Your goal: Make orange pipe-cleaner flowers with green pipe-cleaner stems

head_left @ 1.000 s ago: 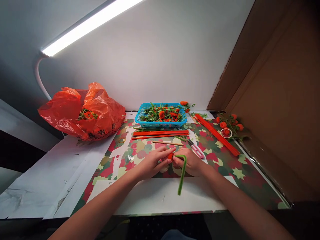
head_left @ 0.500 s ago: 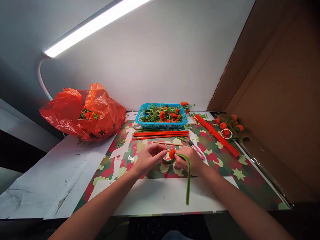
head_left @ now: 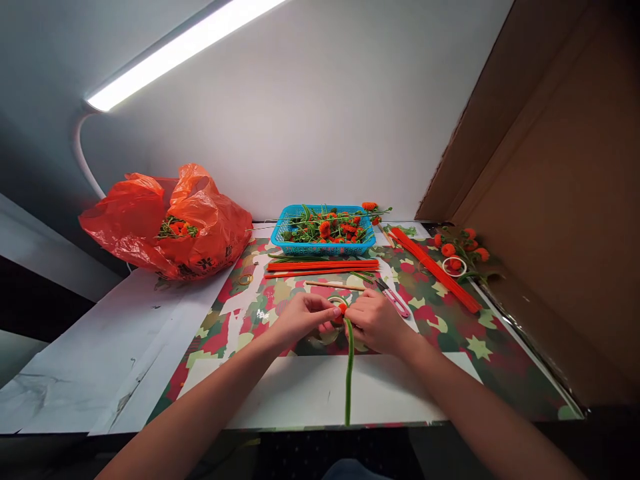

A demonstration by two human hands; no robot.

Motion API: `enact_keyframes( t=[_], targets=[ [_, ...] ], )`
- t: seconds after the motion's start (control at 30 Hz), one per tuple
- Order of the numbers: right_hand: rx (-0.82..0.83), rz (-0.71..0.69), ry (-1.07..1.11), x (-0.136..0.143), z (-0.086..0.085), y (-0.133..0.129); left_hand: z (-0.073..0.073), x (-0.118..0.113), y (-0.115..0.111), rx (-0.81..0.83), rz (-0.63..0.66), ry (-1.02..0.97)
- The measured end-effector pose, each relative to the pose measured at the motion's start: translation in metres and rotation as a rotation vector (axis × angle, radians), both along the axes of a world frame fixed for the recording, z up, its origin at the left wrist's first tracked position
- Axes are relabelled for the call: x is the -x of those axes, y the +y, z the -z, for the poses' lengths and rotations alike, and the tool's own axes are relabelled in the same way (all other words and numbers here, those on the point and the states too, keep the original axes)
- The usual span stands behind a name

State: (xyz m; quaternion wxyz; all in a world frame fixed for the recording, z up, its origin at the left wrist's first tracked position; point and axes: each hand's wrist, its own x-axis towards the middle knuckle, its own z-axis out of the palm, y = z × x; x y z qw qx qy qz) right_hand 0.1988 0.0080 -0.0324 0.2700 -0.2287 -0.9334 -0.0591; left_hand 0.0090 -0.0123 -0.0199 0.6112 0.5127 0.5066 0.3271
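An orange pipe-cleaner flower point(head_left: 342, 310) is pinched between my two hands above the table. My left hand point(head_left: 306, 315) closes its thumb and fingertips on the flower's left side. Against its right side, my right hand point(head_left: 374, 321) is curled, with the fingers closed on a green pipe cleaner point(head_left: 349, 373) that hangs down toward the white sheet. A roll of tape point(head_left: 336, 301) lies just behind the flower, partly covered by my hands. Beyond my right hand are pink-handled snips point(head_left: 394, 298) and a thin wooden stick point(head_left: 334, 286).
A blue basket point(head_left: 324, 249) of orange flowers and green stems stands at the back. Orange pipe cleaners point(head_left: 323, 267) lie before it, another bundle point(head_left: 435, 270) at right. Finished-looking flowers point(head_left: 447, 250) rest near the cardboard wall point(head_left: 540, 200). A red plastic bag point(head_left: 220, 230) sits left; a white sheet point(head_left: 300, 387) in front.
The green pipe cleaner has swung left and now hangs straight down below the flower. My right hand has turned and moved closer to my left fingertips, covering more of the flower.
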Motion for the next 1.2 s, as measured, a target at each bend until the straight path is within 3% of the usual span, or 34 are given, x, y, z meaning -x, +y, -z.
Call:
enact_keyframes(
  t=[0.1,0.43,0.6,0.8,0.87,1.03,1.13,1.2],
  targets=[
    [-0.050,0.001,-0.011,0.002,0.002,0.000,-0.002,-0.002,-0.002,-0.039,-0.011,0.057],
    [-0.074,0.014,-0.127,0.006,0.003,-0.004,0.007,0.002,0.002,-0.052,0.144,0.115],
    [-0.009,0.064,-0.033,0.009,0.008,-0.004,0.004,-0.005,-0.004,-0.222,0.065,0.224],
    [0.238,0.229,0.106,0.011,0.011,-0.006,0.000,-0.013,-0.009,-0.461,-0.091,0.299],
    [0.268,0.208,0.122,0.010,0.010,-0.007,0.003,-0.013,-0.006,-0.381,-0.076,0.190],
    [0.203,0.061,0.144,0.007,0.009,-0.004,0.011,-0.003,0.004,0.023,0.031,-0.166],
    [0.186,0.006,0.130,0.005,0.011,-0.003,0.011,0.003,0.004,0.120,0.136,-0.253],
    [0.222,0.012,0.135,0.005,0.010,-0.003,0.011,0.004,0.003,0.118,0.140,-0.266]
  ],
)
